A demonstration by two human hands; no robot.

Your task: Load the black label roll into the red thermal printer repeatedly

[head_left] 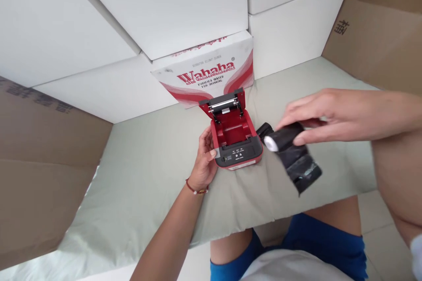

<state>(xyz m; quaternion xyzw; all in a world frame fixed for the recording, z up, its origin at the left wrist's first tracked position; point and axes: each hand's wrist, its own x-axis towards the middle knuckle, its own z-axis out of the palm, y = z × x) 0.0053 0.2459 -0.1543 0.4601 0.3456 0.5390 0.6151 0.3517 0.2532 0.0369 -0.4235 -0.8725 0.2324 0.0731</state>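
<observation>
A small red and black printer (239, 154) stands on the cloth with its lid (224, 102) raised. Its red inner bay (233, 131) is exposed, and I see no roll inside it. My left hand (205, 158) is wrapped round the printer's left side, thumb near the front corner. In my right hand (321, 116), just right of the printer, is a black-wrapped roll (285, 135) with a white end facing the printer. A loose flap of black wrapping (303, 169) hangs below it. Behind it, close to the printer's right side, lies another black object (263, 130), partly hidden.
A pale green cloth (148, 162) covers the table. Directly behind the printer leans a white and red Wahaba-lettered carton (211, 70). White boxes (296, 30) are stacked at the back. Brown cardboard stands at the left (49, 162) and right (382, 35).
</observation>
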